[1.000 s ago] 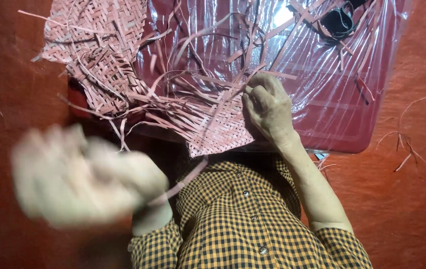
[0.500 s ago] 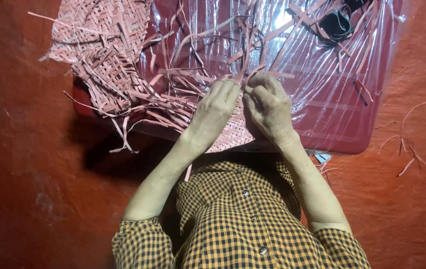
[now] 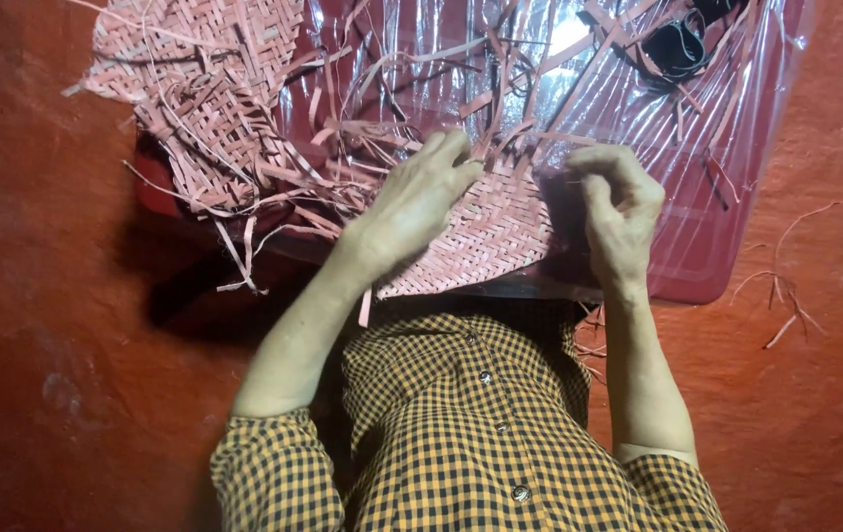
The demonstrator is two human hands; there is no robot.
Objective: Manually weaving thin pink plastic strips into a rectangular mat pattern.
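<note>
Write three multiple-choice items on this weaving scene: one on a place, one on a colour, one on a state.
1. Where does the left hand rest?
A. on the woven mat piece
B. on the red floor
C. on the black roll

2. What colour is the checked shirt?
A. blue and white
B. orange and black
C. plain green

3. How do the strips at the weave's upper edge lie?
A. trimmed flush
B. loose and sticking out
C. tied in a bundle

Answers: 1 A, the fingers lie on the weave beside the right hand. 2 B, orange and black squares show on chest and sleeves. 3 B, unwoven ends splay over the clear plastic sheet.
</note>
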